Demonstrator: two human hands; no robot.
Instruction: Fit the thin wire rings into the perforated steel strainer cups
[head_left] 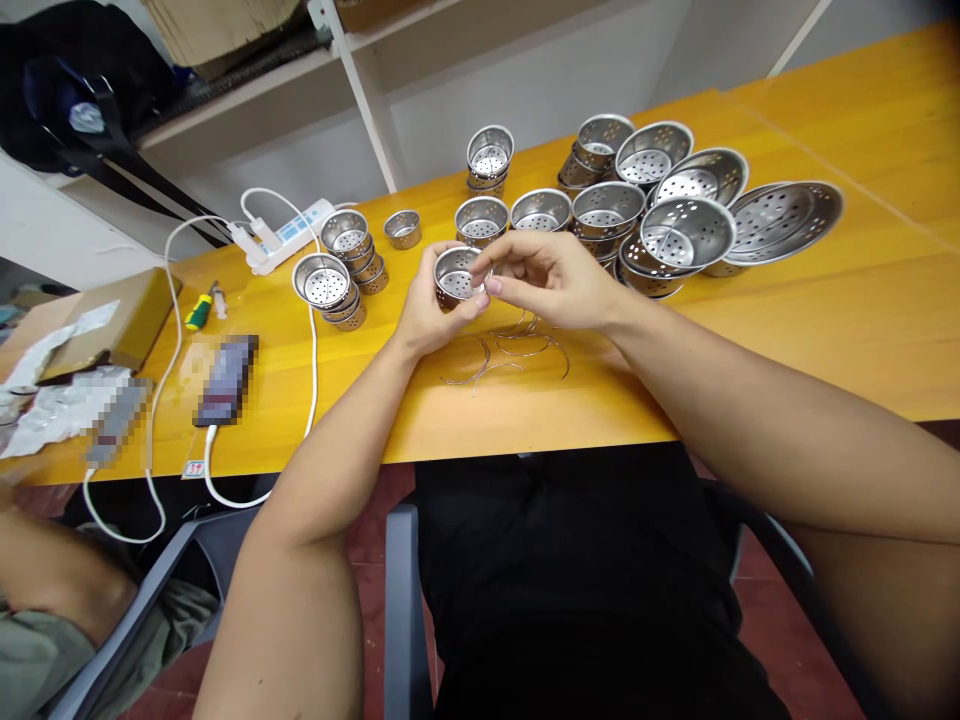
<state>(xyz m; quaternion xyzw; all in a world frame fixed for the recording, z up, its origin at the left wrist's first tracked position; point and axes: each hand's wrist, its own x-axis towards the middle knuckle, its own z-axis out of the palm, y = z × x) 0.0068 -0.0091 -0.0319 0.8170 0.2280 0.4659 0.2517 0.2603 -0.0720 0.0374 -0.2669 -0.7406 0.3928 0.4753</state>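
My left hand (431, 312) is wrapped round a small perforated metal cup (456, 277), its open top facing up. At the cup's right rim my right hand (551, 280) pinches a thin wire (490, 272), of which only a short piece shows between the fingertips. Several curved loose wires (499, 367) lie on the yellow table just below both hands. Behind the hands, more perforated cups (540, 212) stand in rows and stacks, some partly hidden by my right hand.
Stacked cups (325, 282) and a single small cup (403, 229) stand left of my hands. Farther left are a power strip (292, 237), white cables, a phone (227, 380), a green-yellow tool (199, 312) and a cardboard box (120, 325). A person's arm (67, 570) shows at lower left.
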